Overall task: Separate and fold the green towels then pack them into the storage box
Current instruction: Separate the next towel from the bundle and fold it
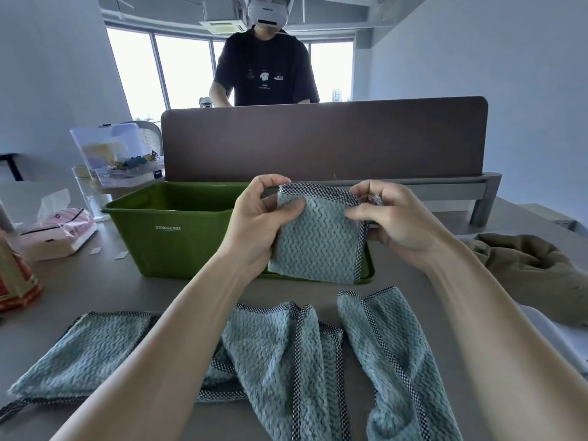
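A folded blue-green towel (318, 240) with a checked border hangs in the air in front of the green storage box (178, 237). My left hand (257, 214) pinches its upper left corner, and my right hand (391, 214) pinches its upper right corner. The box stands open on the table, and its inside is mostly hidden. Several more green towels lie loose on the table near me: one spread flat at the left (86, 354), one crumpled in the middle (280, 354), one draped at the right (391, 345).
A brown desk divider (318, 138) stands behind the box, with a person beyond it. A pink tissue pack (60, 230), a clear plastic case (117, 154) and a red package (16, 278) sit at the left. An olive cloth (531, 272) lies at the right.
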Motion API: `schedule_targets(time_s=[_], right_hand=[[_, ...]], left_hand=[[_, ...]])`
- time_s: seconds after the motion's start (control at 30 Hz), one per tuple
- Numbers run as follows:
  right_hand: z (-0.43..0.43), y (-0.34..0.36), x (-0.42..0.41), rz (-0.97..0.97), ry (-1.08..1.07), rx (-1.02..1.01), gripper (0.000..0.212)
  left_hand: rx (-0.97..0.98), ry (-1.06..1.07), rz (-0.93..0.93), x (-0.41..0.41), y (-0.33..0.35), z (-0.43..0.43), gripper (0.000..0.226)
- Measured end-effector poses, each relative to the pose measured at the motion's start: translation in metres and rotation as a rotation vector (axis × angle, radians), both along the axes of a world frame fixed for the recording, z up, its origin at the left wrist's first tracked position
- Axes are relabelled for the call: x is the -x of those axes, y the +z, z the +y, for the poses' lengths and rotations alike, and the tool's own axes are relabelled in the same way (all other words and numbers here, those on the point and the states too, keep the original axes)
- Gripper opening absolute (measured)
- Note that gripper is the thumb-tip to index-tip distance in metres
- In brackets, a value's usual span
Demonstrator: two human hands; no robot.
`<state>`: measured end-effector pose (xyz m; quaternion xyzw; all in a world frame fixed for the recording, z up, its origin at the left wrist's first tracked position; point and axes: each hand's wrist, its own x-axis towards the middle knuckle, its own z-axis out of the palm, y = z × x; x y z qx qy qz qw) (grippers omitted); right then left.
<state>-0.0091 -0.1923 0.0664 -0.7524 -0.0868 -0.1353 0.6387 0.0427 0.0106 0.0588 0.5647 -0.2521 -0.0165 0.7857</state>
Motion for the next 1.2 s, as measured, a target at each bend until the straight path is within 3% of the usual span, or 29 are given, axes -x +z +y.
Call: schedule_targets(time_s=[0.13, 0.23, 0.33, 0.47, 0.6, 0.8, 0.87, 0.93, 1.0, 1.07, 1.13, 1.2], right_hand=[[0.003, 0.0, 0.003, 0.061, 0.198, 0.16, 0.047], [0.015, 0.001, 0.005, 0.0, 0.114, 0.242, 0.024], [0.014, -0.003, 0.0, -0.055, -0.032, 0.207, 0.013], [0.008, -0.004, -0.003, -0.053, -0.116, 0.168, 0.017], [0.011, -0.006, -0.003, -0.033, -0.087, 0.239, 0.021], [0.017, -0.008, -0.003, -0.165, -0.168, 0.36, 0.028], [0.018, -0.01, -0.005, -0.198, -0.213, 0.344, 0.026], [0.019, -0.012, -0.008, -0.252, -0.295, 0.322, 0.025], [0.02, -0.012, -0.01, -0.277, -0.396, 0.279, 0.024], [0.022, -0.012, -0.011, -0.285, -0.481, 0.239, 0.025], [0.024, -0.013, -0.012, -0.299, -0.541, 0.215, 0.03], [0.03, -0.014, -0.011, -0.302, -0.571, 0.211, 0.034]], left_hand=[[-0.193, 0.081, -0.189, 0.005, -0.001, -0.003, 0.035], [-0.294, 0.16, -0.3, 0.006, 0.0, -0.005, 0.032], [-0.389, 0.24, -0.283, 0.003, -0.001, -0.006, 0.023], [-0.571, 0.221, -0.251, -0.004, -0.009, -0.004, 0.041], [-0.607, 0.331, -0.416, -0.007, -0.009, -0.003, 0.04], [-0.754, 0.288, -0.575, -0.006, -0.008, 0.0, 0.04], [-0.687, 0.279, -0.5, -0.004, -0.007, 0.0, 0.033], [-0.454, 0.251, -0.254, -0.002, -0.006, -0.004, 0.025], [-0.229, 0.142, 0.025, -0.001, -0.008, -0.009, 0.031], [-0.134, 0.02, 0.211, 0.003, -0.01, -0.013, 0.041], [-0.112, -0.001, 0.289, 0.006, -0.013, -0.017, 0.043], [-0.139, 0.099, 0.252, 0.007, -0.016, -0.02, 0.039]])
